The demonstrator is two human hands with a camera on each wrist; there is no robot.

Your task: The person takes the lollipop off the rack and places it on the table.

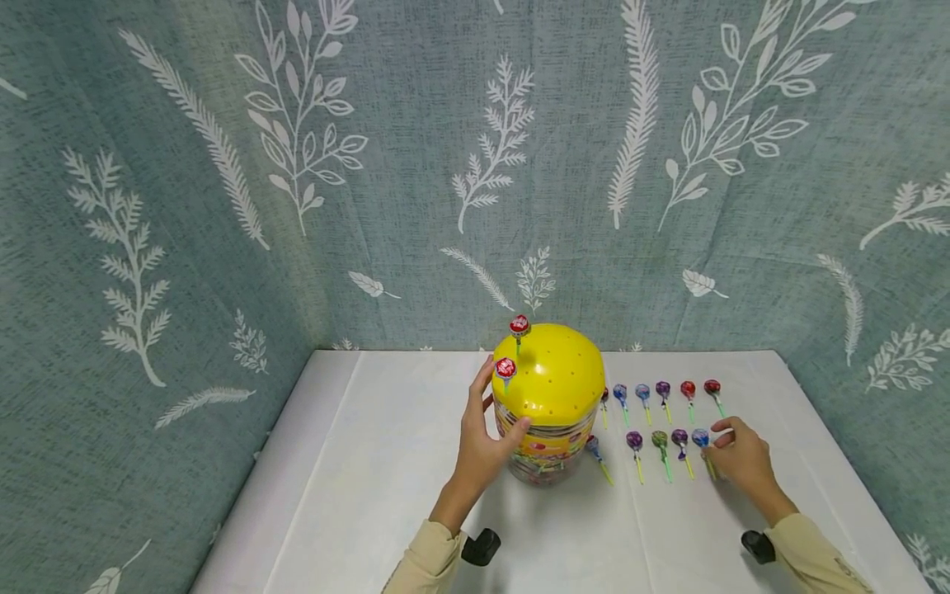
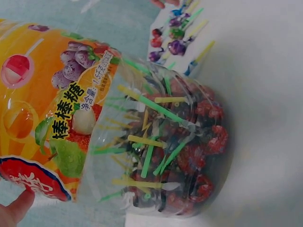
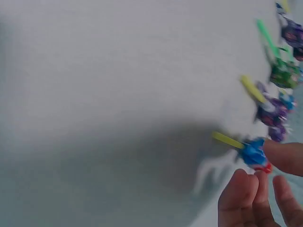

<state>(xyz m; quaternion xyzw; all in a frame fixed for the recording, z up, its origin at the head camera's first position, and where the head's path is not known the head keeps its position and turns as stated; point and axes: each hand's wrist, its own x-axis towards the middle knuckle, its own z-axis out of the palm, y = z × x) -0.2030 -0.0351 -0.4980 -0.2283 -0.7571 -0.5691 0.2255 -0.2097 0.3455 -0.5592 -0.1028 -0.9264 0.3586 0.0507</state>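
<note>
Behind the table hangs a grey-green curtain (image 1: pixel 416 165) printed with white leaves, wrapping round both sides of a table (image 1: pixel 371 462) spread with a white cloth. On the cloth, about the middle, stands a clear plastic jar (image 1: pixel 547 450) with an orange label and a yellow domed lid (image 1: pixel 558 378) dotted with small holes; the left wrist view shows the jar packed with red-wrapped lollipops on green and yellow sticks. Two red lollipops (image 1: pixel 512 346) already stand upright in holes on the lid's left side. The left hand (image 1: pixel 482 437) is spread against the jar's left wall, thumb at the front and fingers reaching up to the lid's edge, steadying it. To the right of the jar lie two rows of loose lollipops (image 1: pixel 663 417), purple, blue, green and red, with sticks pointing toward the person. The right hand (image 1: pixel 738 458) is at the near row's right end, thumb and forefinger pinching the blue lollipop (image 1: pixel 701 437) there; the right wrist view is blurred, but shows the fingertips (image 3: pixel 284 156) touching its blue head. To do this well, I'd judge the grip should sit low on the head or on the stick, so the stick's end stays free and straight for a hole, and the left hand should keep the jar from sliding.
</note>
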